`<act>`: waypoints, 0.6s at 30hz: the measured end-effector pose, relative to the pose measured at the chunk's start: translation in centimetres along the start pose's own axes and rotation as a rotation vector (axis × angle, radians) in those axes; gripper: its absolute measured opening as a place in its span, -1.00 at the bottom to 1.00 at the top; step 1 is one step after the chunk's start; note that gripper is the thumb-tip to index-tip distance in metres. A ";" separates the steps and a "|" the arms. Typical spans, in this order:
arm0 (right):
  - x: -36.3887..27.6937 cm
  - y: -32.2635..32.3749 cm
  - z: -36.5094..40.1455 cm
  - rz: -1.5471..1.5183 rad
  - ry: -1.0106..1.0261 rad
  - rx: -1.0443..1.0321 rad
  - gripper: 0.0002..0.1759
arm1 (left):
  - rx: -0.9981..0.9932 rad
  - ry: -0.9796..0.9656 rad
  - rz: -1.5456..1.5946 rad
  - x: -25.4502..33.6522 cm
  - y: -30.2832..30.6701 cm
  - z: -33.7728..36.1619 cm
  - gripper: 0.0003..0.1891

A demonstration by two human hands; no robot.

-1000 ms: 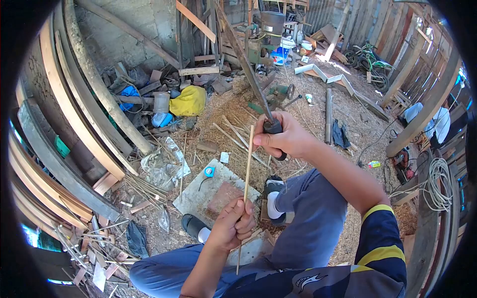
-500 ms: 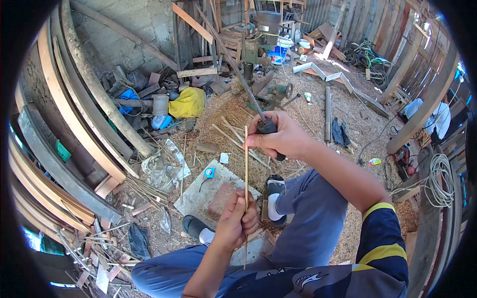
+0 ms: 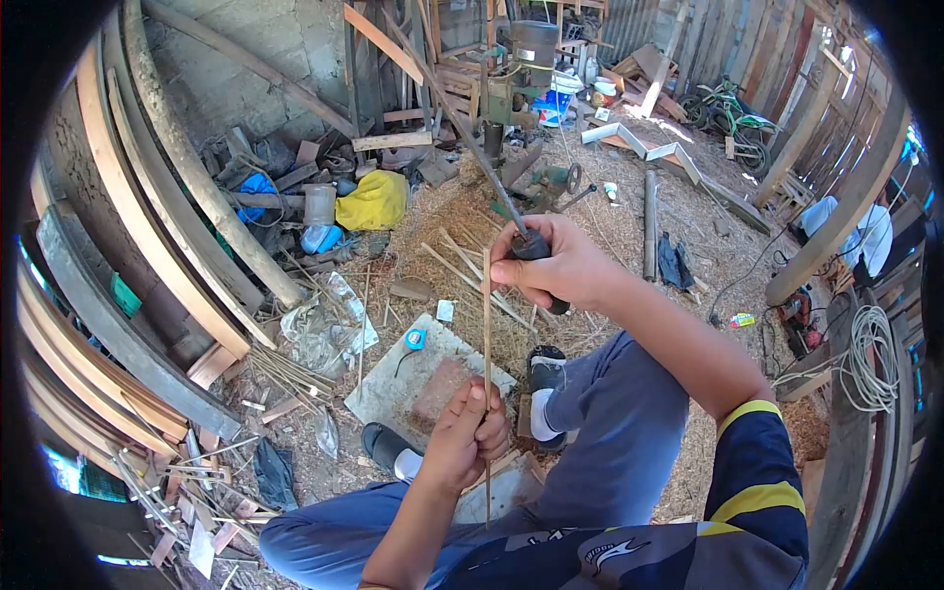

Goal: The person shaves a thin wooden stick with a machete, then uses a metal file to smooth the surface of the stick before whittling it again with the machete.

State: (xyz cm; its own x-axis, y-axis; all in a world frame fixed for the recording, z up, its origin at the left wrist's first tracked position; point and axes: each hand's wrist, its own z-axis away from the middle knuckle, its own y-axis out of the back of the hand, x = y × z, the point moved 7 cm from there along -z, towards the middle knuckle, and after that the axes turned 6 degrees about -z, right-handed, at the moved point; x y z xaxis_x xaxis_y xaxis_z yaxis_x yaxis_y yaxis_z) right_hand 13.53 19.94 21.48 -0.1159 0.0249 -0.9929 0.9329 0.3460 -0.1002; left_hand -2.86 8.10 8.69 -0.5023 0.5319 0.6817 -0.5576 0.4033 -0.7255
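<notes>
My left hand is closed around the lower part of a thin wooden stick, held nearly upright before my lap. My right hand grips a black-handled tool whose long, narrow grey metal shaft slants up and away to the left. The right thumb rests against the stick close to its top end. Below the hands, a blue tape measure lies on a worn flat board between my feet.
Loose sticks and shavings cover the ground ahead. Curved planks lean at the left, above scrap wood. A yellow sack lies near the wall. At the right are a post, coiled rope and a seated person.
The stick now shows a darker, browner side along its length. Both hands have hardly moved and keep their grips.
</notes>
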 end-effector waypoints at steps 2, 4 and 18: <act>0.0 -0.1 -0.1 0.030 -0.012 0.024 -0.82 | 0.021 -0.010 -0.013 0.0 0.2 0.0 -0.73; 0.0 0.0 -0.1 0.040 -0.029 0.055 -0.81 | 0.082 -0.055 -0.052 -0.1 0.8 -0.1 -0.76; 1.3 1.6 -0.3 0.046 -0.141 0.275 -0.71 | 0.458 -0.665 -0.185 8.0 4.7 -2.1 -0.84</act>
State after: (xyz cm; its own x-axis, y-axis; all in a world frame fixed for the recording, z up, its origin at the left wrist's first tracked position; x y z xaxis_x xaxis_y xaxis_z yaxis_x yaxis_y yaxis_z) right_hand 14.75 20.83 20.09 -0.0407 -0.1024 -0.9939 0.9956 0.0804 -0.0491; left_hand -8.06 15.82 10.50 -0.5815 -0.1224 0.8043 -0.8117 0.0211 -0.5837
